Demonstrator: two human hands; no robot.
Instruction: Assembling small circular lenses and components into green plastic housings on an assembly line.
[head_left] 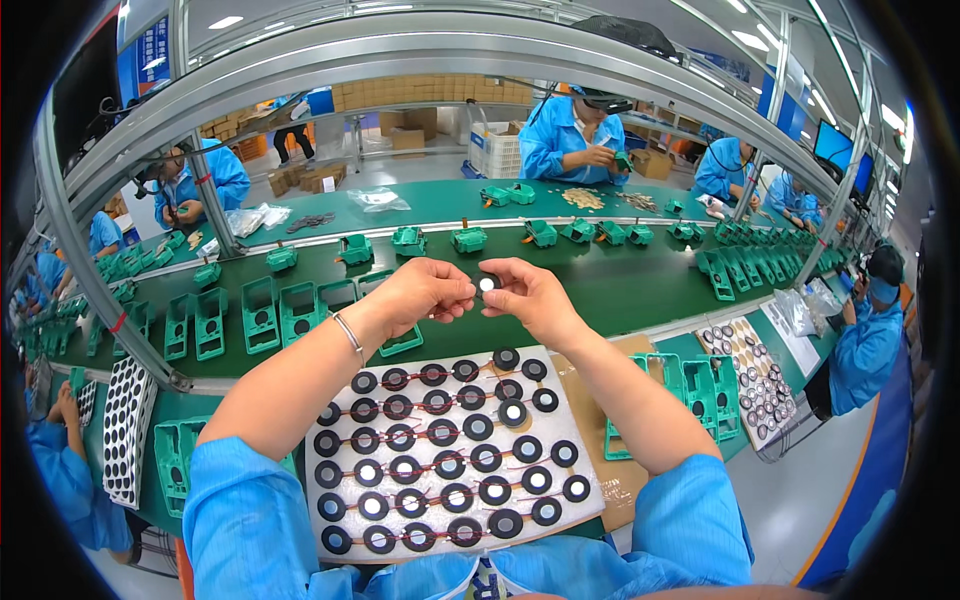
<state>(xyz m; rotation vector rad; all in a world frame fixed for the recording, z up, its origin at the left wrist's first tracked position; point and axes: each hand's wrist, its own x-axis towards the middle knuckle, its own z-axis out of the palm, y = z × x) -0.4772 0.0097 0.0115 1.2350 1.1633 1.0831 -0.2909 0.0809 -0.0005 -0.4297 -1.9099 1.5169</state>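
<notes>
Pinching a small black disc with a white centre, the fingers of your right hand are closed on its rim, thumb below and forefinger above. Your left hand is just beside it, thumb and fingertips drawn together; you cannot tell from this view whether they grip anything thin. A metal bracelet circles your left wrist.

Both hands are raised over the near edge of the green belt, with the disc between them. Below your forearms, a white foam tray carries rows of similar black discs, many with white centres and red wires. Cardboard lies beside the tray on your right, with green plastic housings near it. To your left, a white sheet with black dots lies on the table. Across the belt, a co-worker in blue holds a green part.
</notes>
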